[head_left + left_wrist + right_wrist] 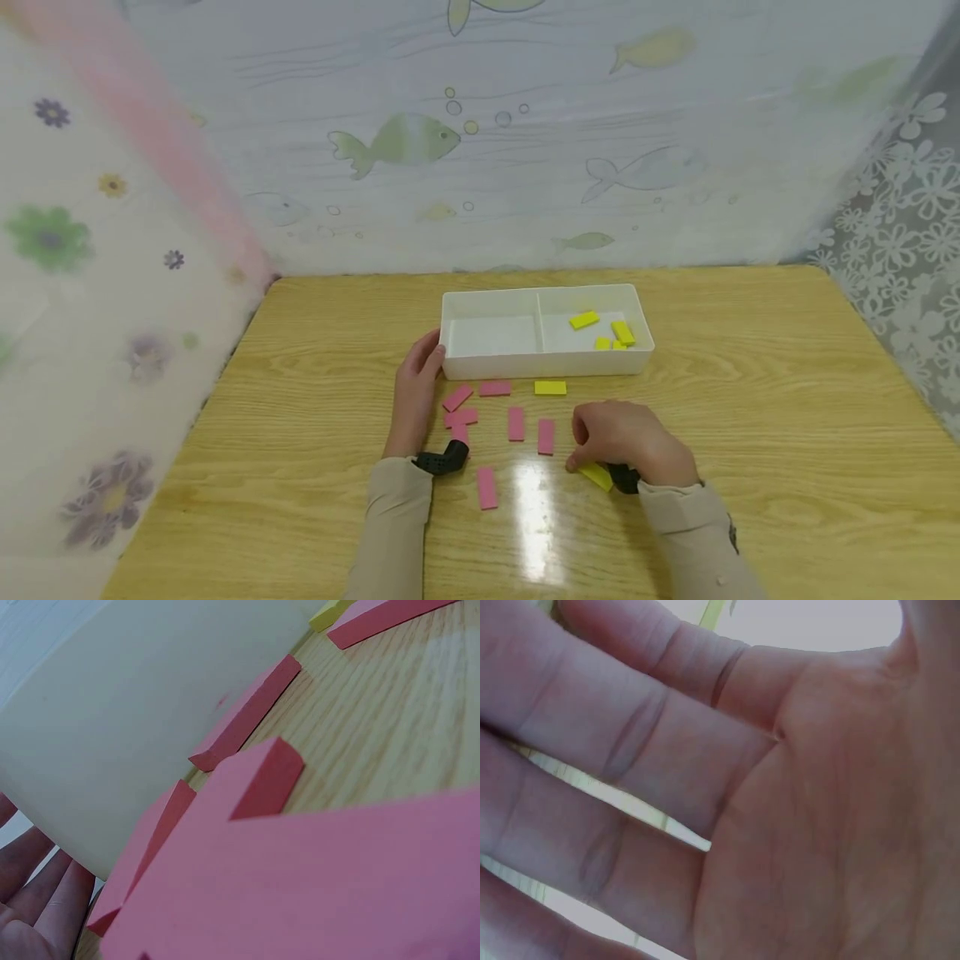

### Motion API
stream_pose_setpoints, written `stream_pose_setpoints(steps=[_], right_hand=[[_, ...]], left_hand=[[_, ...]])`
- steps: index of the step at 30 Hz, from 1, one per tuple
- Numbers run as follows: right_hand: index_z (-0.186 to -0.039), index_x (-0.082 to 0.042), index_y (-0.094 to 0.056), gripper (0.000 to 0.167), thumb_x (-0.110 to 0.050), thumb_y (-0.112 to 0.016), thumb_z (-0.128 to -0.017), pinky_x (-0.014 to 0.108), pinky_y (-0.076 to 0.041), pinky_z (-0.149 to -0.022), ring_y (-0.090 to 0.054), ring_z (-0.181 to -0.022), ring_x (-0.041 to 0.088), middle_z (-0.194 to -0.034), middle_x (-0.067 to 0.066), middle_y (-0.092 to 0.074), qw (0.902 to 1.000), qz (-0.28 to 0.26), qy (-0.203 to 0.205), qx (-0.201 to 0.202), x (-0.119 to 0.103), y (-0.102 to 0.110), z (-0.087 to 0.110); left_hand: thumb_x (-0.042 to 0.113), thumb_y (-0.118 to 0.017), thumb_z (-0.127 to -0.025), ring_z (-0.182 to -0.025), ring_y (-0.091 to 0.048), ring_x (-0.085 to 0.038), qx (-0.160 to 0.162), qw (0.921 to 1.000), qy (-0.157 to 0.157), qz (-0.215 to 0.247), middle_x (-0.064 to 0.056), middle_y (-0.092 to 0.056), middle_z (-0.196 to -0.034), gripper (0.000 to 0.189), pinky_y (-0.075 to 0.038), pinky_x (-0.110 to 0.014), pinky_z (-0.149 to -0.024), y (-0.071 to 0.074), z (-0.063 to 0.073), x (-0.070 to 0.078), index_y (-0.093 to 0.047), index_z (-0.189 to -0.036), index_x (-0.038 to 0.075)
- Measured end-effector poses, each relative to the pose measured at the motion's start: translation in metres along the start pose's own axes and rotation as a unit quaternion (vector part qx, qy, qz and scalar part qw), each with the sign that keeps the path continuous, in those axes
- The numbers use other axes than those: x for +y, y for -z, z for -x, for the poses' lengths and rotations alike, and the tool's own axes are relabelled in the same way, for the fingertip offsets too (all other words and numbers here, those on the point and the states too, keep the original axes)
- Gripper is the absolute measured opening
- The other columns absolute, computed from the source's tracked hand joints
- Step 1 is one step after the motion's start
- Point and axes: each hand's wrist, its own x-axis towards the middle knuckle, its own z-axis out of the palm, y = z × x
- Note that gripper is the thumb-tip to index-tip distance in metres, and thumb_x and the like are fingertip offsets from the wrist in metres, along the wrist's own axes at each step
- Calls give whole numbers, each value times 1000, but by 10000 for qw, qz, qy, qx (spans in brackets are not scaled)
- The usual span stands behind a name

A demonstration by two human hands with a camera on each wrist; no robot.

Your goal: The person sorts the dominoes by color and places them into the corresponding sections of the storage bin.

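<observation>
My left hand (417,385) touches the left end of a white two-compartment box (540,365), its fingers fairly straight along the end wall in the left wrist view. My right hand (628,437) is low over the table, thumb tip at the upper end of a yellow block (597,477); the hand partly hides that block. In the right wrist view the fingers (630,735) are extended with gaps between them. Several yellow blocks (584,320) lie in the box's right compartment. Several flat pink blocks (487,487) lie in front of the box, two overlapping near my left wrist.
Another yellow block (551,388) lies just in front of the box. The wooden table (750,400) reaches a fish-patterned curtain (420,192) at the back. Flowered cloth (112,350) hangs at the left, lace (900,225) at the right.
</observation>
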Motion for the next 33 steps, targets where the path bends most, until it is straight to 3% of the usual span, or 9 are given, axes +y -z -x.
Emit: stream_pose_setpoints(steps=[9,20,27,33], right_hand=[[-67,-18,-46,35,-32,-78,-62,28,-29,-47,-42,-52,13,-57,-4,-46,9996,195,137,152,-7,-4,1],[-78,-19,-49,36,-32,-77,-62,29,-31,-49,-43,-54,14,-60,-3,-47,9997,225,7,-11,-10,-2,6],[-80,-17,-49,30,-21,-73,-63,29,-32,-49,-43,-55,15,-62,-3,-48,9993,356,-53,69,-14,-2,8],[-81,-15,-50,25,-22,-70,-68,29,-33,-49,-43,-56,16,-63,-1,-48,9994,304,-187,-8,-18,-2,8]], left_hand=[[34,-48,-92,-116,-44,-13,-19,9999,-90,45,-5,-45,-131,43,-36,-32,-96,0,-2,1,-47,-129,12],[42,-50,-89,-113,-45,-7,86,9999,-85,68,2,-48,-129,47,-37,-31,-94,1,-13,-23,-48,-129,16],[38,-51,-90,-112,-46,-9,76,9996,-109,229,1,-49,-127,44,-37,-32,-94,0,-14,-23,-49,-127,16],[35,-49,-91,-113,-44,-7,111,9999,-54,113,1,-48,-128,42,-36,-32,-95,3,-12,-22,-49,-128,16]])
